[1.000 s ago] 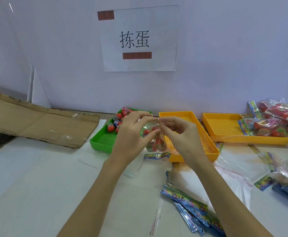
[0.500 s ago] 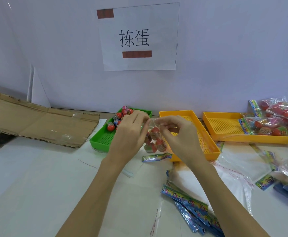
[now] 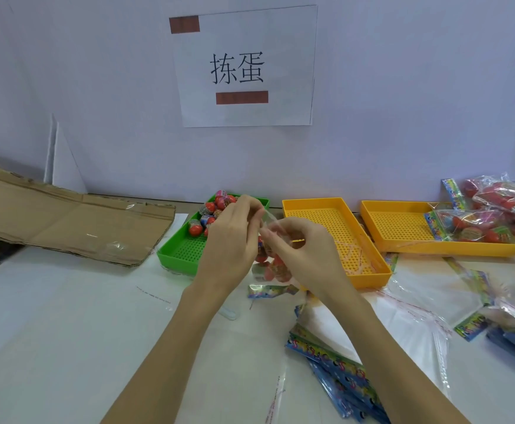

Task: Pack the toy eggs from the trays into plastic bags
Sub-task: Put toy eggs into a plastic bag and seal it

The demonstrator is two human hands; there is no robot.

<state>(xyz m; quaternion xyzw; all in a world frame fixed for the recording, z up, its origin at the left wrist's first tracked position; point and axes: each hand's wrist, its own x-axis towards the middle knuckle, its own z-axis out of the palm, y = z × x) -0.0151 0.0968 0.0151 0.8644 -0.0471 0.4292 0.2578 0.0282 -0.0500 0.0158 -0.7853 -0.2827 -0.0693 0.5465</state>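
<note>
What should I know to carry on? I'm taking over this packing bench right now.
Left hand and right hand both pinch the mouth of a clear plastic bag already holding toy eggs; keep that grip.
Loose toy eggs remain in the green tray.
Both yellow trays hold no loose eggs.
Filled bags lie at right, empty bags near you.
Left: close this bag, pack the rest.

The 1 head-worn view looks forward and down from close above the white tabletop (image 3: 66,316), facing the wall (image 3: 403,102) with its paper sign (image 3: 244,68), forearms entering from the bottom edge.
</note>
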